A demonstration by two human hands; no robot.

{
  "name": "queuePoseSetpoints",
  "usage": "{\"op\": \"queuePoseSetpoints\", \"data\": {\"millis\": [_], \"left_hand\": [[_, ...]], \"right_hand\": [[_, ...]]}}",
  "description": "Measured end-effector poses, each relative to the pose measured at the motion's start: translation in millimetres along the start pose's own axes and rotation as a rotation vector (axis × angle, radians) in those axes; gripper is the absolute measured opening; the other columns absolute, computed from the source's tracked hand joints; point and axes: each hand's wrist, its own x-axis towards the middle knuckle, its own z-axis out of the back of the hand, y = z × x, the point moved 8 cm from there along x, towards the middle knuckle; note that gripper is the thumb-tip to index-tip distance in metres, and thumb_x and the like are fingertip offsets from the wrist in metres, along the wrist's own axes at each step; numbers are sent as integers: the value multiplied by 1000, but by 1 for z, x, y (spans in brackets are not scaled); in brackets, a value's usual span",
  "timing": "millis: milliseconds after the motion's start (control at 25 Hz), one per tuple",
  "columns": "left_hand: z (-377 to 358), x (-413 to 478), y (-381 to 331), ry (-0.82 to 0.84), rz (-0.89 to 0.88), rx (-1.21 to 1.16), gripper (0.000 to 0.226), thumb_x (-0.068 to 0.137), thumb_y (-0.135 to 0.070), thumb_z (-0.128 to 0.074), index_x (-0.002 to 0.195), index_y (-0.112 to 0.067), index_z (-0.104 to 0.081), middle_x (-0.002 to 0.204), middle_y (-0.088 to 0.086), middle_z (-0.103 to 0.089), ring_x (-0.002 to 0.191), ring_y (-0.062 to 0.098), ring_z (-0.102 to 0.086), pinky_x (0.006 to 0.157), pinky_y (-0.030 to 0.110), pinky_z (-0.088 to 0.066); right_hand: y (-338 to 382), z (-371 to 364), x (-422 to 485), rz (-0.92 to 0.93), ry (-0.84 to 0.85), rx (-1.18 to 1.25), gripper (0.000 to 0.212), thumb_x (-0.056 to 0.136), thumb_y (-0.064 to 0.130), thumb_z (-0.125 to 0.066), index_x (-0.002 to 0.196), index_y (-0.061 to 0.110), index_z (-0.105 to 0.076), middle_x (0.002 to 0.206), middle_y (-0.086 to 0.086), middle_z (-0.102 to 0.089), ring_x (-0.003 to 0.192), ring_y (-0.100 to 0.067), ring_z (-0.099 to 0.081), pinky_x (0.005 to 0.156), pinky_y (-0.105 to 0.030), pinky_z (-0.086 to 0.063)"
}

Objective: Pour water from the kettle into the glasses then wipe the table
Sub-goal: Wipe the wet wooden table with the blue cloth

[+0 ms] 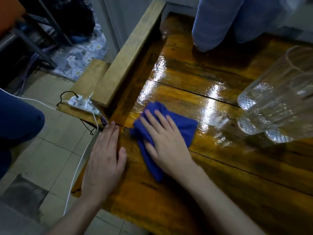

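Glossy wet wooden surface point(220, 167). Three glasses point(271, 109) clustered far right. Blue cloth point(179, 122) at left edge, pressed under flat, open right hand point(162, 141). Left hand point(103, 160) flat beside it, empty grip, on the edge.

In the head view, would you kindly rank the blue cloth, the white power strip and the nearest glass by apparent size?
1. Nearest glass, though nearness to the lens and the frame edge make this unsure against the cloth.
2. Blue cloth, partly hidden under the right hand.
3. White power strip, clearly smallest.
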Motion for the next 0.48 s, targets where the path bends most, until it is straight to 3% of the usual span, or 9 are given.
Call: {"op": "queuePoseSetpoints", "data": {"millis": [240, 360, 480], "left_hand": [[2, 1, -2, -8, -14, -26, 60, 96, -36, -28, 149, -10, -27, 158, 3, -23, 145, 14, -20, 116, 34, -17], [3, 1, -3, -13, -18, -22, 60, 95, -36, -29, 149, -9, -29, 158, 4, -25, 145, 15, -21, 117, 34, -18], [4, 1, 0, -25, -15, -19, 58, 96, -35, -31, 148, -11, -30, 157, 3, -26, 145, 15, -21, 117, 31, -16]], "right_hand": [[-66, 7, -107, -208, -43, -95, 63, 98, 51, -27, 154, 24, -25, 163, 1, -20, 151, -20, -14, 118, -43, -14], [-93, 17, -82, -344, -79, -86, 63, 97, 50, -21, 155, 26, -18, 164, 1, -13, 151, -19, -7, 121, -43, -9], [-76, 19, -27, -436, -134, -96, 67, 93, 48, -18, 155, 23, -22, 164, -4, -15, 151, -24, -10, 121, -50, -10]]}}
